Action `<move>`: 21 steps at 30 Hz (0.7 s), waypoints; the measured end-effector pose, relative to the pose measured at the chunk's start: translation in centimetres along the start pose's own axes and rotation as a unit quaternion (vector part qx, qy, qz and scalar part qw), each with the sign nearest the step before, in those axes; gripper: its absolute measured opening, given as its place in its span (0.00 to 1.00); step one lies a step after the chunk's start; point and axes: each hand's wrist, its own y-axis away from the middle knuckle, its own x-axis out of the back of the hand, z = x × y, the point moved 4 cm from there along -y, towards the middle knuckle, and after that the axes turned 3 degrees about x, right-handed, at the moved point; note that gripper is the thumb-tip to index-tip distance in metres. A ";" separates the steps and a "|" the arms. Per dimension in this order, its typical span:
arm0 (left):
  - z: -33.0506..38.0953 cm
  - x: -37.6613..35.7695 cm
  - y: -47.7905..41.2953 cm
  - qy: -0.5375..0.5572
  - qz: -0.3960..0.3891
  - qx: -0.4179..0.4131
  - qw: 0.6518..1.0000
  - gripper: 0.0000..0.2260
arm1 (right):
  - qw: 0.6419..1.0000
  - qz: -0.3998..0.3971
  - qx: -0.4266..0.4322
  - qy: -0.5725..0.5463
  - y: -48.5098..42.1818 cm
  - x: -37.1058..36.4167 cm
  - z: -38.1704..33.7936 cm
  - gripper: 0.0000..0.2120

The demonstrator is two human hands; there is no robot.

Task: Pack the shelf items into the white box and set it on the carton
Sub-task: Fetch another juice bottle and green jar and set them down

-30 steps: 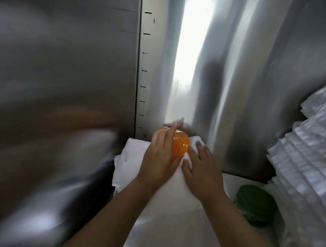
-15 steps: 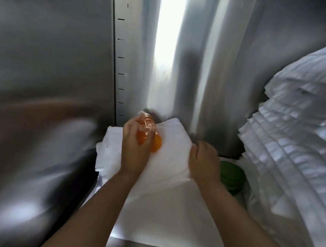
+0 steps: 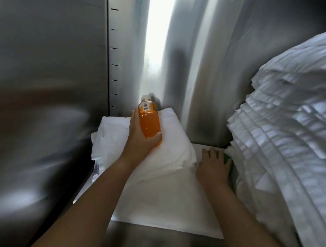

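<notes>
Left hand [image 3: 139,143], fingers curled, grips a smooth orange bottle [image 3: 150,121], cap pointing far; right hand [image 3: 213,168], fingers flat, touches a green lid [image 3: 227,160].

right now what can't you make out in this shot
All head view:
- Mostly hidden: green item, under the right hand and white stack; grip unclear.
- Too small: label print on the orange bottle in the left hand.
- Blurred by motion: left metal wall.
- Cut by right edge: white stack.
- Out of frame: white box, carton.
</notes>
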 end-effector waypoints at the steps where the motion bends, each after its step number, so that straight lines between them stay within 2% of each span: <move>1: 0.2 -0.1 0.3 0.006 -0.001 0.000 1.000 0.40 | 1.000 0.003 0.002 -0.005 0.3 0.1 0.2 0.27; 6: 0.3 -0.1 1.6 0.021 0.018 0.075 0.997 0.41 | 0.999 0.035 0.024 -0.027 2.8 0.9 -0.2 0.27; 12: 0.1 -0.8 3.5 -0.080 0.011 0.114 0.990 0.46 | 0.995 0.083 0.047 -0.039 7.4 2.1 -1.5 0.23; 14: -0.3 -1.0 4.1 -0.108 -0.002 0.138 0.985 0.47 | 0.994 0.090 0.059 -0.007 9.2 1.7 -2.1 0.25; 16: -0.5 -1.0 5.0 -0.130 -0.009 0.146 0.981 0.47 | 0.996 0.070 0.044 -0.023 10.1 1.0 -1.7 0.30; 19: -0.8 -1.2 6.2 -0.138 -0.017 0.122 0.983 0.48 | 0.996 0.037 0.014 -0.085 10.2 0.6 -0.6 0.35; 21: -0.8 -1.1 6.9 -0.144 -0.019 0.102 0.984 0.48 | 0.995 0.044 0.024 -0.083 10.4 0.6 -0.6 0.36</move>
